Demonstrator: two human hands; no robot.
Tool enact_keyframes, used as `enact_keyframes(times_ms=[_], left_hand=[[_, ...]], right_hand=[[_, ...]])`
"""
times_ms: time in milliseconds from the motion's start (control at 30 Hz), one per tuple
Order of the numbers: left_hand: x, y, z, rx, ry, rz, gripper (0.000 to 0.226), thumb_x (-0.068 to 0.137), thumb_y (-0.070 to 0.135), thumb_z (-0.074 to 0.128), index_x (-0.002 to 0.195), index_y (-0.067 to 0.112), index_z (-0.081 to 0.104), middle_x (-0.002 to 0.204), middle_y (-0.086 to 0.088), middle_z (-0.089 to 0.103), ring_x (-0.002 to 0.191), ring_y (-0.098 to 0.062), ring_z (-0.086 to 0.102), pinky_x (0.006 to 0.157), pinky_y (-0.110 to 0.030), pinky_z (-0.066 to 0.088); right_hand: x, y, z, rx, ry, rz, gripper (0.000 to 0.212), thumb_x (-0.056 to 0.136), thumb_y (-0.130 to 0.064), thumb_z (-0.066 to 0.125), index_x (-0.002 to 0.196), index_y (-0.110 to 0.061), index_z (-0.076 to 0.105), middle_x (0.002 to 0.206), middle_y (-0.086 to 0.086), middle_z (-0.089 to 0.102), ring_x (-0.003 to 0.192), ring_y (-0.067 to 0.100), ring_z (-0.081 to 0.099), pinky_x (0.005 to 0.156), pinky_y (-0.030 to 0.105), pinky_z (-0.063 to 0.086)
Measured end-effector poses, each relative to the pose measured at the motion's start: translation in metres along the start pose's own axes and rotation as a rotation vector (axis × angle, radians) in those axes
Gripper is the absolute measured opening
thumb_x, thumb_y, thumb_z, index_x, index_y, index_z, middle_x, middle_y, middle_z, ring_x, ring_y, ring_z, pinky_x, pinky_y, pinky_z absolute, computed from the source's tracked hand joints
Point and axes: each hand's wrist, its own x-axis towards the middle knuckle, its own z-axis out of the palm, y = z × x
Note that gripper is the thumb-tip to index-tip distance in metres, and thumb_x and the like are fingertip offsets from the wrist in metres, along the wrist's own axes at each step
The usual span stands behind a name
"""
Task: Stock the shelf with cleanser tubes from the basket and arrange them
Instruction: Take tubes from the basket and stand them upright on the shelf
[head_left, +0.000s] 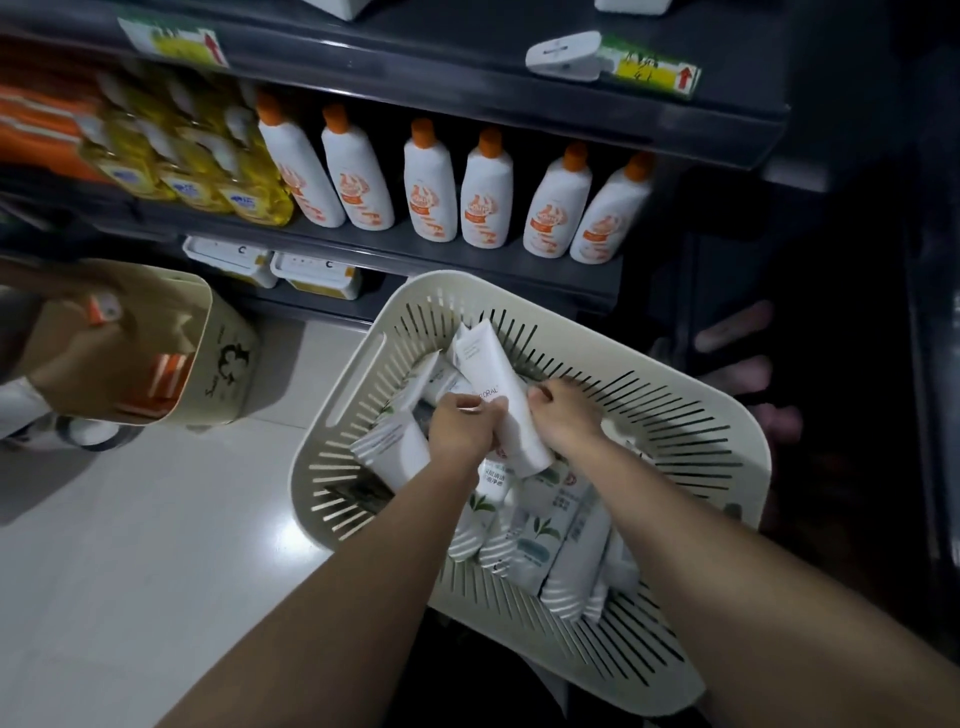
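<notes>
Both forearms in from bottom edge, reaching down into basket (727, 431): cream, slotted walls. Near end of basket: pile of tubes (540, 519), white with green leaf print, lying across each other. More white tubes under and left of the hands.

Left hand (462, 426): fingers curled round tube (488, 364), gripping mid-body from the left. Right hand (563, 410): curled too, knuckles up, clamped on same tube's right edge.

Tube: white, dark lettering, lifted above the pile, within basket outline. Flat end pointing up toward shelf, other end down between the wrists. Not on shelf yet.

Left of basket: pale glossy floor (130, 519). Far left: beige bin (218, 332), blurred, orange-and-white items inside; support not clear.

Beyond basket: dark shelf (363, 244). On it, six white bottles (431, 187) with orange caps, upright in a row, uneven gaps. Left of them, yellow bottles (197, 166), packed tight, blurred. Below shelf edge: two white tubs (228, 260), side by side.

Top: upper shelf lip with two yellow price tags (174, 41), red arrows on each. White clip (563, 54) just left of the right-hand tag.
</notes>
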Motion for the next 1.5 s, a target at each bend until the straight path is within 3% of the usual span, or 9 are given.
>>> enact_keyframes(times_ms=[133, 300, 467, 667, 867, 1100, 1267, 1367, 1500], left_hand=[[0.002, -0.003, -0.001, 0.026, -0.034, -0.034, 0.060, 0.078, 0.023, 0.079, 0.128, 0.008, 0.049, 0.115, -0.011, 0.060, 0.106, -0.031, 0.062, 0.080, -0.036, 0.052], [0.001, -0.002, -0.005, -0.071, -0.166, -0.022, 0.038, 0.077, 0.011, 0.078, 0.111, 0.003, 0.062, 0.111, -0.011, 0.068, 0.086, -0.021, 0.065, 0.062, -0.027, 0.052], [-0.002, -0.005, -0.021, -0.006, -0.159, 0.017, 0.026, 0.083, 0.015, 0.073, 0.106, 0.009, 0.062, 0.099, -0.005, 0.067, 0.076, -0.013, 0.063, 0.057, -0.024, 0.050], [-0.001, 0.007, -0.045, 0.033, -0.115, 0.075, 0.019, 0.086, 0.018, 0.070, 0.102, 0.014, 0.060, 0.104, -0.007, 0.068, 0.096, -0.024, 0.064, 0.079, -0.035, 0.052], [-0.020, 0.019, -0.057, 0.155, -0.196, 0.092, 0.033, 0.092, 0.026, 0.062, 0.119, 0.008, 0.058, 0.114, -0.012, 0.068, 0.103, -0.031, 0.065, 0.091, -0.050, 0.052], [-0.048, 0.041, -0.059, 0.228, -0.308, 0.159, 0.006, 0.097, 0.024, 0.053, 0.099, 0.019, 0.056, 0.102, -0.005, 0.066, 0.090, -0.022, 0.064, 0.074, -0.034, 0.052], [-0.068, 0.059, -0.062, 0.300, -0.358, 0.200, 0.018, 0.099, 0.027, 0.051, 0.111, 0.014, 0.055, 0.108, -0.007, 0.067, 0.095, -0.023, 0.064, 0.091, -0.042, 0.051], [-0.081, 0.072, -0.066, 0.372, -0.437, 0.264, 0.015, 0.100, 0.025, 0.048, 0.105, 0.015, 0.057, 0.099, -0.006, 0.068, 0.089, -0.023, 0.065, 0.088, -0.044, 0.053], [-0.100, 0.090, -0.076, 0.460, -0.577, 0.321, 0.019, 0.101, 0.026, 0.046, 0.112, 0.011, 0.052, 0.096, -0.010, 0.066, 0.080, -0.025, 0.062, 0.064, -0.035, 0.049]], right_hand=[[0.003, 0.006, 0.004, 0.210, -0.072, 0.070, 0.034, 0.098, -0.038, 0.044, 0.128, -0.022, 0.050, 0.124, 0.004, 0.058, 0.101, 0.022, 0.055, 0.086, 0.032, 0.044], [0.008, 0.005, 0.002, 0.132, -0.100, 0.065, 0.045, 0.094, -0.042, 0.051, 0.136, -0.025, 0.049, 0.136, 0.003, 0.055, 0.120, 0.026, 0.053, 0.103, 0.043, 0.042], [0.009, 0.005, 0.012, -0.014, -0.013, -0.005, 0.051, 0.078, -0.044, 0.070, 0.122, -0.026, 0.056, 0.121, 0.001, 0.062, 0.109, 0.026, 0.059, 0.093, 0.041, 0.048], [0.000, 0.000, 0.007, -0.073, -0.005, -0.013, 0.055, 0.084, -0.046, 0.065, 0.130, -0.020, 0.049, 0.130, 0.005, 0.057, 0.114, 0.027, 0.056, 0.091, 0.036, 0.046], [-0.032, 0.012, -0.022, 0.234, -0.194, 0.047, 0.050, 0.093, -0.025, 0.059, 0.140, -0.016, 0.045, 0.133, 0.007, 0.055, 0.113, 0.026, 0.057, 0.095, 0.035, 0.047], [-0.075, 0.022, -0.044, 0.663, -0.226, 0.094, 0.045, 0.093, -0.010, 0.059, 0.137, -0.014, 0.050, 0.118, 0.002, 0.062, 0.099, 0.022, 0.062, 0.088, 0.038, 0.052], [-0.107, 0.017, -0.058, 1.169, -0.311, 0.104, 0.034, 0.094, -0.003, 0.047, 0.126, -0.012, 0.055, 0.116, 0.013, 0.065, 0.102, 0.030, 0.062, 0.092, 0.051, 0.049], [-0.134, 0.007, -0.062, 1.334, -0.226, 0.091, 0.031, 0.094, -0.015, 0.051, 0.125, -0.011, 0.055, 0.111, 0.013, 0.066, 0.092, 0.026, 0.063, 0.079, 0.043, 0.052], [-0.173, -0.009, -0.064, 1.391, -0.012, -0.044, 0.029, 0.092, -0.022, 0.056, 0.120, -0.013, 0.060, 0.113, 0.012, 0.069, 0.093, 0.026, 0.067, 0.089, 0.050, 0.050]])
